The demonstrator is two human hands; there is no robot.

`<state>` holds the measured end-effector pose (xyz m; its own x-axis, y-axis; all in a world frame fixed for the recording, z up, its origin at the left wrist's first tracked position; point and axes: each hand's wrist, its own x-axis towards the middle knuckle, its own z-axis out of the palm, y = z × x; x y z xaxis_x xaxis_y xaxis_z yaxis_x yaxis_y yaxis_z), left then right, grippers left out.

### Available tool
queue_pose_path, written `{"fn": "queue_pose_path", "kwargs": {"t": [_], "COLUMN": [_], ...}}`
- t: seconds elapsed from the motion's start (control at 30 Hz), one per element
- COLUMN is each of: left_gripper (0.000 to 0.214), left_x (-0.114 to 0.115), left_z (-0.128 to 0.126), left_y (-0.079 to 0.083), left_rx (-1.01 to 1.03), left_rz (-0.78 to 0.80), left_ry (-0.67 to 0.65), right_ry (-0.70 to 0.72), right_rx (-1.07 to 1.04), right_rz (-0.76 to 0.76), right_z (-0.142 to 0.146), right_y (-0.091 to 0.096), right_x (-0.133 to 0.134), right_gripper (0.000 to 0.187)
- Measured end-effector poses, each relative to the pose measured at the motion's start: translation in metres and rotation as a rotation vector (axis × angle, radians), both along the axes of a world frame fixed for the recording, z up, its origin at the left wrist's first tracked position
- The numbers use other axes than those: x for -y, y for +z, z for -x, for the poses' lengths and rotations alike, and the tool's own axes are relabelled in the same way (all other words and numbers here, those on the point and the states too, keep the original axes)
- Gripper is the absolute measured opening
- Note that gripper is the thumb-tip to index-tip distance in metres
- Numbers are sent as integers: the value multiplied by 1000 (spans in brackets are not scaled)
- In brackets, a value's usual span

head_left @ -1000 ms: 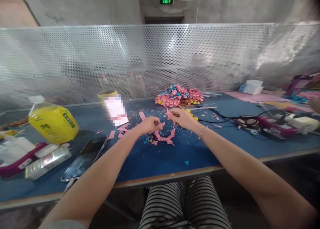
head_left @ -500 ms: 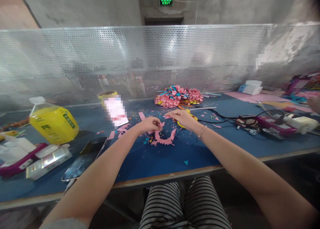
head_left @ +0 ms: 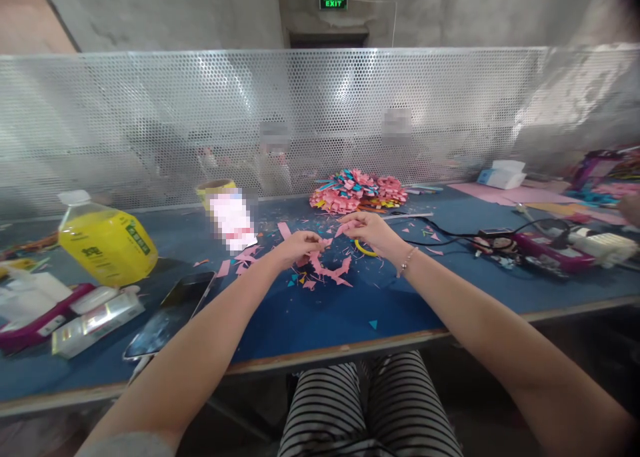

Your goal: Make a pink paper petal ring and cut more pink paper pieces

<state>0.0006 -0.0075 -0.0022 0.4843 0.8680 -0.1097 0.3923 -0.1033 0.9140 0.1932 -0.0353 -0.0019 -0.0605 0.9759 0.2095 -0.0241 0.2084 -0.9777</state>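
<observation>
Folded strip of pink paper (head_left: pixel 345 228), pinched between thumb and fingers of the right hand (head_left: pixel 367 229), above the middle of the worktable. Pink paper tip (head_left: pixel 326 242), held in the closed thumb and fingers of the left hand (head_left: pixel 302 245), just beside the strip; the two pieces point toward each other, whether touching cannot be told. Zigzag pink paper band (head_left: pixel 331 274), curved in a U just below both hands; whether it joins the tip in the left hand is not clear. Yellow loop (head_left: pixel 366 248), partly hidden under the right hand. Beaded bracelet (head_left: pixel 407 262), on the right wrist. Worktable (head_left: pixel 320 327), blue top, strewn with pink scraps (head_left: pixel 245 264); one blue triangle (head_left: pixel 373 324) near the front edge. Bundle of pink, blue and yellow paper pieces (head_left: pixel 350 192), beyond the hands. Bright-screened device (head_left: pixel 233 220), propped upright, blurred, before a yellow roll (head_left: pixel 220 185). Bottle (head_left: pixel 110 247) with yellow contents, at left; dark phone (head_left: pixel 170 314), lying flat nearer the front. Tissue box (head_left: pixel 501 175), pink sheets (head_left: pixel 510 194) and purple tray (head_left: pixel 555 254), at right. Perforated metal screen (head_left: pixel 325 90), along the back; lit exit sign (head_left: pixel 333 0), above it.
</observation>
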Motion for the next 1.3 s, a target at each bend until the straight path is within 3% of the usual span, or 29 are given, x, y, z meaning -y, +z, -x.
{"fn": "queue_pose_path", "kwargs": {"t": [0.2, 0.43, 0.53, 0.7, 0.9, 1.07, 1.3], "left_gripper": [14, 10, 10, 18, 17, 16, 13], "left_x": [-6, 2, 1, -2, 2, 2, -5], "left_z": [-1, -3, -3, -5, -9, -9, -11], "left_y": [-4, -1, -2, -5, -2, -1, -5], "left_rx": [48, 56, 73, 100, 114, 62, 38], "left_rz": [-64, -38, -43, -53, -95, -263, -490], "left_ry": [98, 122, 130, 143, 188, 194, 225], "right_ry": [-5, 162, 149, 117, 152, 36, 9], "right_rx": [-164, -301, -316, -250, -189, -38, 102], "right_rz": [-33, 95, 148, 172, 47, 68, -46], "right_z": [-2, -5, -4, -3, -3, 2, 7], "right_y": [2, 5, 5, 4, 1, -4, -10], "right_x": [-2, 0, 0, -2, -1, -1, -3], "right_gripper": [35, 27, 26, 27, 22, 21, 17]}}
